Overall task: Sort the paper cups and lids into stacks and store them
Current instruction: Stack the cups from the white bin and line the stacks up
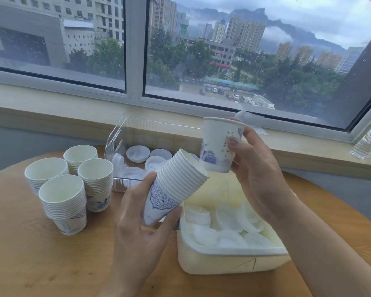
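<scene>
My left hand (141, 219) grips a tilted stack of white paper cups with blue patterns (174, 185), its open end pointing up and to the right. My right hand (255, 168) holds a single blue-patterned cup (220, 144) upright just above the stack's mouth, its base close to the top rim. Several finished cup stacks (71, 185) stand on the wooden table (30, 254) at the left. White lids (229, 226) lie in a cream bin (223, 262) below my hands. More lids (137, 154) lie in a clear bin (124, 129) behind.
A window sill (73, 116) runs along the back under a wide window. A plastic water bottle (368, 140) stands on the sill at the far right. A crumpled white wrapper (247, 120) lies on the sill behind the single cup.
</scene>
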`<state>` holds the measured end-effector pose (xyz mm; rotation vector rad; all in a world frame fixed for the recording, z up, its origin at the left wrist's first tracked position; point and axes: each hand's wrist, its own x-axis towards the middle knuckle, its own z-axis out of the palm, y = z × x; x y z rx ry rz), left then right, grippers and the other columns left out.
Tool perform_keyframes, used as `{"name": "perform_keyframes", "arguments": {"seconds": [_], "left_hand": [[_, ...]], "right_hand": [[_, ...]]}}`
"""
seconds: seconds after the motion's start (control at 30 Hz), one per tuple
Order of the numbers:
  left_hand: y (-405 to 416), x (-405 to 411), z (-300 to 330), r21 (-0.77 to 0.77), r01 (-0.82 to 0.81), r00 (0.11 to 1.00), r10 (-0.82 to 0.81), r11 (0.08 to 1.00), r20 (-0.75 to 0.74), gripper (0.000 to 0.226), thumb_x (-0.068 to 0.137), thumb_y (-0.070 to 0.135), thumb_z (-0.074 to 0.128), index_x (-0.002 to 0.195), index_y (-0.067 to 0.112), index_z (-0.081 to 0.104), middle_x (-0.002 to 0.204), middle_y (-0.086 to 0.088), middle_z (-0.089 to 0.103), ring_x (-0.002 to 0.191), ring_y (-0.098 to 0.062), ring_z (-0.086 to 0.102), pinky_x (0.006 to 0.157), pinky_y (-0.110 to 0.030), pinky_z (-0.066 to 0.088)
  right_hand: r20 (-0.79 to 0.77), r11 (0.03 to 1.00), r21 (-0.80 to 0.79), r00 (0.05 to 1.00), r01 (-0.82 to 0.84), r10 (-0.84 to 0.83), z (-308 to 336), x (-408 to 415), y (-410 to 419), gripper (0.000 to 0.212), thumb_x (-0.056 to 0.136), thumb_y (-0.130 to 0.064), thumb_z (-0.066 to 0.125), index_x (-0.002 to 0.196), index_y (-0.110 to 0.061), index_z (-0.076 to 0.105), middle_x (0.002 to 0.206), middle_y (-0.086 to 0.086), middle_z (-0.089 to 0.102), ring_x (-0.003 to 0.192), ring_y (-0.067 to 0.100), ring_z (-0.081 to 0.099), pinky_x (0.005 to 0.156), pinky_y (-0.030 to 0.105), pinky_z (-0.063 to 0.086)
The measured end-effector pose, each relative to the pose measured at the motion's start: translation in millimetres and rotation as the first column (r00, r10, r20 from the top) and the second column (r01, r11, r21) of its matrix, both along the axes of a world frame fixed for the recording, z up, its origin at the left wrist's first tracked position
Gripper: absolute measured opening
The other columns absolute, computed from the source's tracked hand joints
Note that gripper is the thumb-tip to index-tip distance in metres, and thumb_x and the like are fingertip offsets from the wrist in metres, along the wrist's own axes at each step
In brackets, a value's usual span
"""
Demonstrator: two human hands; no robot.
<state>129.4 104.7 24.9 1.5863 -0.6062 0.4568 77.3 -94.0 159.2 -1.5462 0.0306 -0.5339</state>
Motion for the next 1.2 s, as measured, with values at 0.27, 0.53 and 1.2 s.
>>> {"name": "perform_keyframes", "arguments": {"seconds": [0.27,0.53,1.2], "left_hand": [[2,-2,-1,0.021,-0.049,0.999,0.049,0.999,0.001,0.074,0.082,0.053,0.075,0.148,0.026,0.053,0.13,0.02,0.059,0.12,-0.02,0.06,0.097,-0.026,0.047],[14,-2,0,-0.093,-0.078,0.987,0.064,0.993,-0.147,0.069,0.079,0.057,0.073,0.143,0.045,0.051,0.134,0.015,0.063,0.126,-0.006,0.059,0.098,-0.015,0.047],[118,-12,-26,0.124,-0.247,0.948,0.266,0.961,-0.175,0.066,0.08,0.044,0.083,0.138,0.053,0.053,0.13,0.029,0.065,0.12,0.002,0.063,0.09,-0.007,0.046]], "right_hand": [[-0.012,0.993,-0.117,1.0,-0.013,0.012,-9,4,28,0.055,0.084,-0.023,0.074,0.137,-0.024,0.06,0.122,0.001,0.074,0.113,0.015,0.069,0.091,0.026,0.056],[-0.019,0.981,-0.192,0.999,0.024,-0.028,-23,5,71,0.052,0.083,-0.036,0.08,0.131,-0.03,0.063,0.125,-0.01,0.071,0.119,0.009,0.065,0.099,0.039,0.056],[-0.203,0.976,-0.025,0.957,-0.217,0.207,-104,26,187,0.069,0.081,-0.008,0.09,0.136,-0.031,0.056,0.122,-0.014,0.075,0.114,0.007,0.071,0.096,0.031,0.059]]}}
